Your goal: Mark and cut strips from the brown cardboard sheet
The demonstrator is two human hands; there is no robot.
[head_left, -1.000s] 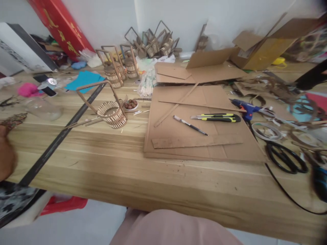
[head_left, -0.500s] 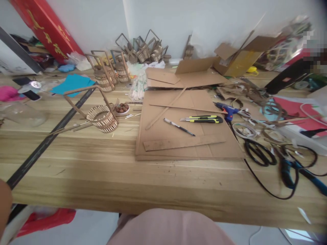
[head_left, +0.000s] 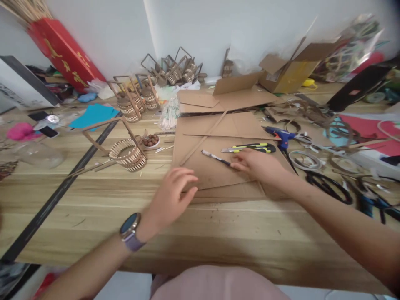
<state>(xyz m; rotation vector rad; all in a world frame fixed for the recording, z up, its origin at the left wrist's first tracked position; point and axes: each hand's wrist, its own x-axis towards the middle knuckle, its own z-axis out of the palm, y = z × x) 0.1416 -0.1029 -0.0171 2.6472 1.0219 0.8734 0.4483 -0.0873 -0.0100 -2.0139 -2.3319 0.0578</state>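
Observation:
My left hand [head_left: 170,200], with a watch [head_left: 130,229] on its wrist, hovers at the left front edge of the stacked cardboard [head_left: 218,179]. Its fingers are apart and hold nothing. Over the middle of the cardboard, my right hand [head_left: 258,164] has its fingertips together at the dark end of a pen [head_left: 214,157]. Just behind that hand lies a yellow and black utility knife [head_left: 256,147]. A thin strip [head_left: 204,139] lies slantwise across the cardboard. To the left stands a slatted basket [head_left: 128,155] with a tall handle.
A bowl of brown nuts [head_left: 151,141] sits beside the basket. Several small baskets [head_left: 179,71] stand by the wall. A blue glue gun [head_left: 283,135], coiled strips [head_left: 304,160] and pliers [head_left: 370,200] lie at the right. An open carton [head_left: 287,75] is behind.
Both my hands have come into view over the cardboard. My right hand has reached the pen. The long flat cardboard strip near the front edge is now largely out of sight.

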